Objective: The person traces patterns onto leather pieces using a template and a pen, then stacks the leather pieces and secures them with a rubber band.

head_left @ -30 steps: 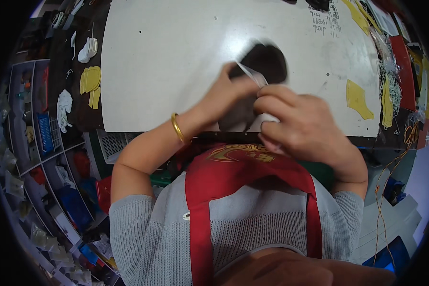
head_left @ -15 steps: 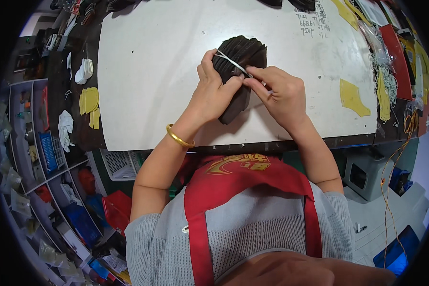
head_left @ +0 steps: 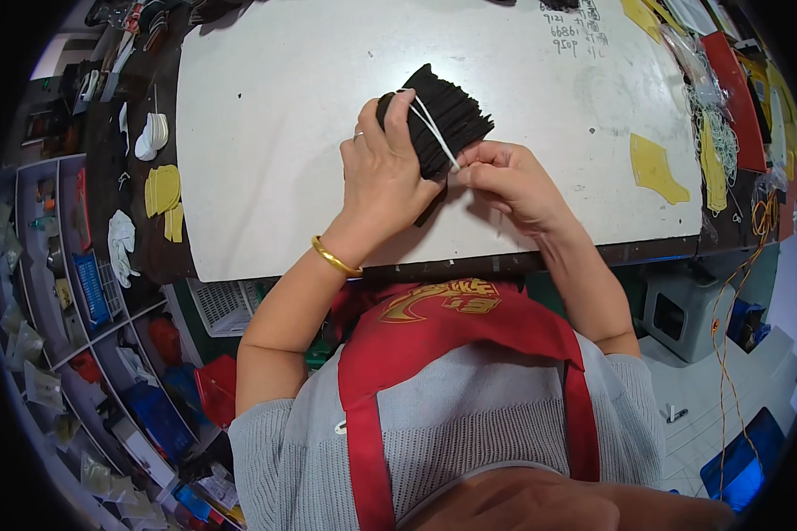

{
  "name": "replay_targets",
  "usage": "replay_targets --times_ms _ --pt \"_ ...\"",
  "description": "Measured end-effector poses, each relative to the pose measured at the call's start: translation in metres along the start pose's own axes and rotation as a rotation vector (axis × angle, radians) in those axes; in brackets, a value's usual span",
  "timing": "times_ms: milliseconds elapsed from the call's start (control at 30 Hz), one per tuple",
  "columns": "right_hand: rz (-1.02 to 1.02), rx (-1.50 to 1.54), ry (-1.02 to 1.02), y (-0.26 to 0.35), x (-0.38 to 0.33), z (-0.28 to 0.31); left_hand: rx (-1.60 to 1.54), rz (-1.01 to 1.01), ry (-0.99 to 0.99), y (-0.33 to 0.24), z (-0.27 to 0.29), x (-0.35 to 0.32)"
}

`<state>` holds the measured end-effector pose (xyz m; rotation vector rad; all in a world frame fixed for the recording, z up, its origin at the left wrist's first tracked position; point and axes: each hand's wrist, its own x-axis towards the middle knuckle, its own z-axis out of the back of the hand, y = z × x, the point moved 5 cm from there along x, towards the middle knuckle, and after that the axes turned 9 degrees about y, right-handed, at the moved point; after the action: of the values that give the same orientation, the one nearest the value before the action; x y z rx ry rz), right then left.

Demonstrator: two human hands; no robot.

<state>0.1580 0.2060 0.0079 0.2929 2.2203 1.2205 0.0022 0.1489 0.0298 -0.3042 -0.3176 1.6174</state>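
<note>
A thick bundle of thin black pieces point(head_left: 459, 111), apparently cut sheet material, is held over the middle of the white board. My left hand point(head_left: 383, 173) is wrapped round its left side, fingers over the top edge and a gold bangle on the wrist. Across the bundle runs a doubled white cord point(head_left: 431, 129), slanting from my left fingertips down to the lower right side. There my right hand point(head_left: 515, 181) is closed, thumb and forefinger pinching the cord's end against the bundle. The lower part of the bundle is mostly hidden behind my left hand.
Under my hands lies a white board point(head_left: 274, 159) on a dark table. Yellow cut pieces point(head_left: 163, 190) and a white glove point(head_left: 122, 246) lie to the left. Another yellow piece point(head_left: 657, 168), tangled pale cord point(head_left: 724, 146) and a red box point(head_left: 733, 102) are at the right.
The bundle has turned, so its layered edges now face up and right. The cord lies as a doubled line across it. My right hand has shifted slightly down.
</note>
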Motion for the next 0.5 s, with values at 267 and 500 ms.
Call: replay_targets --times_ms 267,500 --pt "0.396 -0.262 -0.135 0.027 -0.018 -0.018 0.160 -0.056 -0.084 -0.010 -0.003 0.003" --pt "0.982 -0.163 -0.415 0.131 -0.073 0.069 -1.079 0.254 0.474 0.018 0.021 0.013"
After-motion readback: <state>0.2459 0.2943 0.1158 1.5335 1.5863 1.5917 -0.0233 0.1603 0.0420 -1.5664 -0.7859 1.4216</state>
